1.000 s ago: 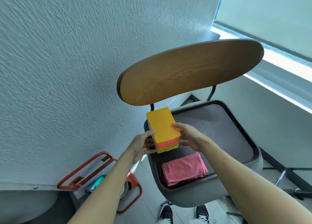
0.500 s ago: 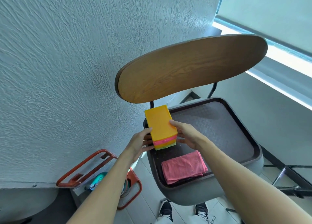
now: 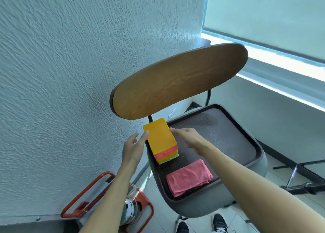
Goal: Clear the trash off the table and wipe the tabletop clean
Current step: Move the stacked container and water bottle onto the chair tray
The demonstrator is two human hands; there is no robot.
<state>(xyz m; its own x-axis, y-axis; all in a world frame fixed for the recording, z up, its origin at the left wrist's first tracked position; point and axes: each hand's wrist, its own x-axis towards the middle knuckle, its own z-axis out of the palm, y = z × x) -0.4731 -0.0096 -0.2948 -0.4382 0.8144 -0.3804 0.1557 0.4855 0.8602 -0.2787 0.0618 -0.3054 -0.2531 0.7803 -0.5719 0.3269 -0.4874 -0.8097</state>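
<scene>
A stack of rectangular plastic trays (image 3: 161, 139), orange on top with pink, yellow and green below, sits on the rear left of the chair seat (image 3: 219, 136). My left hand (image 3: 133, 148) is at the stack's left side with relaxed fingers, one fingertip touching its upper left edge. My right hand (image 3: 188, 136) lies at the stack's right side, fingers straight, touching the edge. Neither hand wraps the stack. A folded pink cloth (image 3: 189, 177) lies on the seat's front left, nearer to me than the stack.
The chair has a wooden backrest (image 3: 179, 81) close to a textured wall (image 3: 61, 74). An orange wire rack (image 3: 105, 194) holding a can stands on the floor at the lower left. Black metal stand legs (image 3: 307, 180) lie to the right. My shoes (image 3: 218, 222) show below.
The tray stack has come down onto the chair seat. Both hands have loosened from gripping its sides and now only touch it with straight fingers.
</scene>
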